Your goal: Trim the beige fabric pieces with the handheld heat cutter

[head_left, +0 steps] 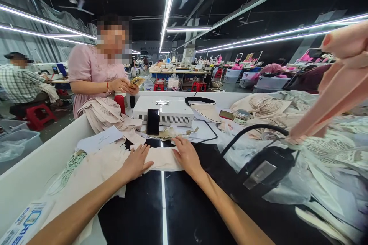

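My left hand and my right hand both lie flat with fingers stretched out on a pale beige piece of fabric, pressing it onto the black work table. The fabric spreads to the left under my left forearm. Neither hand grips anything.
A black iron with a cord sits to the right. A white box with a phone leaning on it stands behind the fabric. A person in pink stands across the table holding a small item. Lace garments pile at right.
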A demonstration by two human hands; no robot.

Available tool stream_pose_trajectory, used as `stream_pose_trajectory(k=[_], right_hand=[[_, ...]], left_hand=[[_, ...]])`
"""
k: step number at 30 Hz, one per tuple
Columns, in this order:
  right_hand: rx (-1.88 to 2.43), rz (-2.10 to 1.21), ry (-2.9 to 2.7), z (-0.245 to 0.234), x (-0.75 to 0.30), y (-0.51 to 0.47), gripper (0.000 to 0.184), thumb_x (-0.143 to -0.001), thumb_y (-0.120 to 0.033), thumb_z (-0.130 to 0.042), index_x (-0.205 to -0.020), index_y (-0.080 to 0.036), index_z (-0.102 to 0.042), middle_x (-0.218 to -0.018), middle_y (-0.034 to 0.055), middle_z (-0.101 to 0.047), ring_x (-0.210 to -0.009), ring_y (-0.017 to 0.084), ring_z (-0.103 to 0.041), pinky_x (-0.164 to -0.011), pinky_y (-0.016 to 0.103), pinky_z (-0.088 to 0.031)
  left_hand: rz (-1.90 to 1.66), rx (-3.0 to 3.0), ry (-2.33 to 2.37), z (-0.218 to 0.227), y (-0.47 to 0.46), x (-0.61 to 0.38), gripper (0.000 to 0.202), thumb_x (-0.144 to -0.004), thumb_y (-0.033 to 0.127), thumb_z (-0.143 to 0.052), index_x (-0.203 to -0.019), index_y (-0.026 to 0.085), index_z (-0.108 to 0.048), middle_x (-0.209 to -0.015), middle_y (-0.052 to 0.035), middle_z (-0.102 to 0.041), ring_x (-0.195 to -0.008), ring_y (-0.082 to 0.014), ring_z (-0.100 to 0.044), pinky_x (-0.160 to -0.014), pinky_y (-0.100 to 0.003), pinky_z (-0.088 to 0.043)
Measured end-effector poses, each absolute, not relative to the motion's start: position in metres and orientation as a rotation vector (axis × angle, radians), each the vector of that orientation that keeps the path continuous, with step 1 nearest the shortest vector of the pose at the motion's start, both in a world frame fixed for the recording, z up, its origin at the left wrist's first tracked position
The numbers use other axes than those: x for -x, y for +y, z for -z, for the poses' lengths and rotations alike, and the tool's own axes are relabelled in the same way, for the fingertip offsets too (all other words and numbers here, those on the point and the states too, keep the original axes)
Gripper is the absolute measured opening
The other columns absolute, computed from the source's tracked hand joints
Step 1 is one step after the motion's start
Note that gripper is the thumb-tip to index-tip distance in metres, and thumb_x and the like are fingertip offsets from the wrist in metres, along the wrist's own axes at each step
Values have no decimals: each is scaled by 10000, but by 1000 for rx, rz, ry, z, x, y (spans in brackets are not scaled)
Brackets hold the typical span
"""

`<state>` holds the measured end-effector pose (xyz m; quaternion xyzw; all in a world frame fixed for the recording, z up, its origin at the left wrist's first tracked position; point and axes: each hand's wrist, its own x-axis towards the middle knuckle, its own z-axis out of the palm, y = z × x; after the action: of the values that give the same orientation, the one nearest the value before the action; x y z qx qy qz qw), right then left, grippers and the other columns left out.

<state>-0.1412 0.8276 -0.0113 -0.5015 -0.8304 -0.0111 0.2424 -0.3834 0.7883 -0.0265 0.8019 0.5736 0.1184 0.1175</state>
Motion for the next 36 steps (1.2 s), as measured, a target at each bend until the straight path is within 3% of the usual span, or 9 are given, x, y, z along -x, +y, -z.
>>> stream_pose_trajectory(k=[3,9,16,18,21,23,26,30,36], right_hand=[[1139,-38,-2497,17,146,821,400,-967,-241,-530,-1349,-335,-596,-1409,41,-615,-1293,240,-562,-1095,407,-448],[1163,-110,-2605,33,146,821,429,-1014,-349,-460,-1429,-278,-543,-1502,98,-530,-1385,340,-490,-1117,525,-421],[1184,-132,-2601,30,146,823,470,-1012,-358,-456,-1462,-231,-502,-1526,123,-490,-1425,325,-446,-1161,523,-385],[1162,-122,-2578,27,148,819,506,-1011,-377,-450,-1482,-196,-472,-1550,154,-445,-1448,339,-406,-1176,547,-358],[1074,-134,-2566,23,152,804,517,-1012,-421,-437,-1493,-233,-455,-1570,119,-423,-1463,325,-383,-1186,547,-355],[990,-185,-2569,22,153,789,514,-1007,-457,-438,-1486,-269,-465,-1565,88,-439,-1453,312,-405,-1175,539,-385],[922,-269,-2586,21,154,762,500,-1002,-483,-439,-1461,-293,-500,-1555,70,-459,-1434,312,-435,-1154,543,-421],[930,-321,-2658,23,156,732,453,-999,-463,-453,-1396,-288,-581,-1531,79,-491,-1408,322,-470,-1143,546,-433],[963,-371,-2715,20,160,693,401,-990,-397,-491,-1356,-294,-618,-1508,83,-525,-1368,310,-521,-1126,511,-463]], left_hand=[[-271,-2289,1755,29,789,386,762,-961,539,-454,-1578,155,-227,-1640,-175,-192,-1523,-379,-158,-1188,-663,-115],[-194,-2170,1884,26,791,389,993,-864,728,-476,-1591,128,-164,-1646,-206,-104,-1527,-406,-81,-1193,-654,-57],[-231,-2178,1818,7,782,388,1094,-802,718,-583,-1591,104,-138,-1641,-237,-82,-1521,-431,-64,-1179,-675,-87],[-297,-2227,1777,-7,771,395,998,-847,662,-575,-1596,156,-151,-1658,-170,-103,-1536,-369,-71,-1210,-599,-125],[-418,-2262,1810,-31,748,424,702,-952,521,-495,-1562,239,-293,-1653,-63,-239,-1532,-264,-183,-1229,-429,-196],[-495,-2216,1938,-47,731,454,502,-994,395,-420,-1462,220,-467,-1566,-73,-426,-1452,-243,-366,-1189,-372,-274],[-563,-2061,2177,-62,703,503,365,-988,249,-345,-1128,170,-673,-1196,-113,-690,-1126,-257,-614,-986,-372,-437],[-561,-1865,2348,-59,671,544,225,-967,221,-456,-864,161,-647,-843,-49,-673,-787,-196,-613,-764,-333,-461],[-577,-1838,2275,-33,649,535,179,-961,279,-544,-872,158,-641,-889,-32,-664,-823,-180,-607,-778,-330,-461]])
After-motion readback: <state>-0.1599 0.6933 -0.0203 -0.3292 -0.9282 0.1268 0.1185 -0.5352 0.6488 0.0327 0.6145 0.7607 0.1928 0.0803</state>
